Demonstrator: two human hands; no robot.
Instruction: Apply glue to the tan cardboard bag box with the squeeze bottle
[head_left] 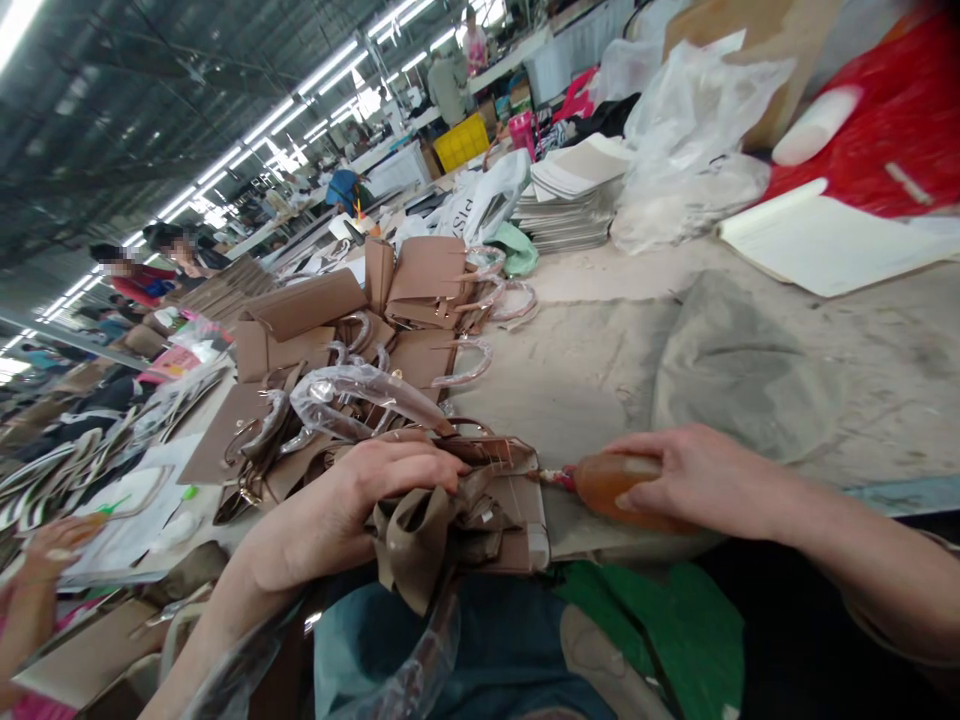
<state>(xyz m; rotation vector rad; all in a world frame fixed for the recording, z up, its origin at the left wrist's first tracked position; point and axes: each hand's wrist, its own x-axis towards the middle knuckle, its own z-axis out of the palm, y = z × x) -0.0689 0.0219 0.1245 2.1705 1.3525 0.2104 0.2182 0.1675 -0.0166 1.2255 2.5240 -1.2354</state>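
My left hand is closed on a brown handbag at the table's front edge. Olive-brown lining cloth bunches out of the bag below my fingers. In my right hand is an amber squeeze bottle, lying on its side with its thin nozzle pointing left. The nozzle tip is at the bag's right edge; whether it touches cannot be made out. Plastic-wrapped handles arch up just beyond my left hand.
More brown bags crowd the table to the left and beyond. Farther back are stacked pale sheets, clear plastic bags and red plastic. A grey-green cloth covers part of the table. At far left, another person's hand works.
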